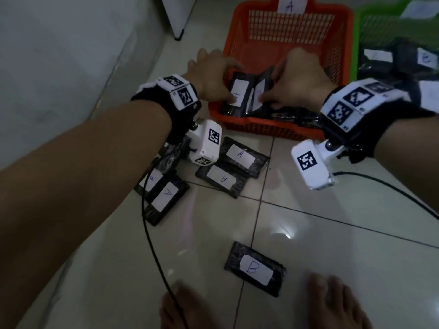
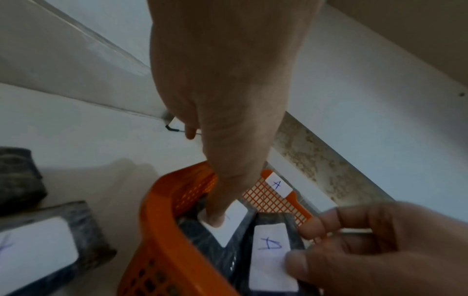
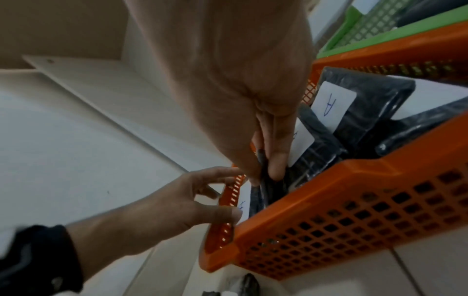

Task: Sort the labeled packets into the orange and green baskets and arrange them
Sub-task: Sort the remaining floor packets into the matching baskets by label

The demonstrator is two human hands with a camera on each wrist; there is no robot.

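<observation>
The orange basket (image 1: 261, 129), tagged A, stands on the floor with the green basket (image 1: 356, 43) at its right. Both hands reach into the orange basket's near left corner. My left hand (image 1: 221, 84) holds an upright black packet (image 1: 238, 91), thumb pressed on its white label (image 2: 235, 218). My right hand (image 1: 275, 86) pinches the neighbouring A packet (image 2: 271, 250) by its edge (image 3: 266, 170). More A packets (image 3: 331, 104) stand behind it in the orange basket (image 3: 354, 190). Several loose A packets (image 1: 240, 155) and one B packet (image 1: 255, 268) lie on the tiles.
Dark labelled packets (image 1: 377, 55) fill the green basket. A wall runs along the left, and a white furniture leg (image 1: 178, 20) stands behind. Two black cables (image 1: 152, 233) (image 1: 392, 186) trail across the floor. Bare feet (image 1: 180, 312) sit at the bottom edge.
</observation>
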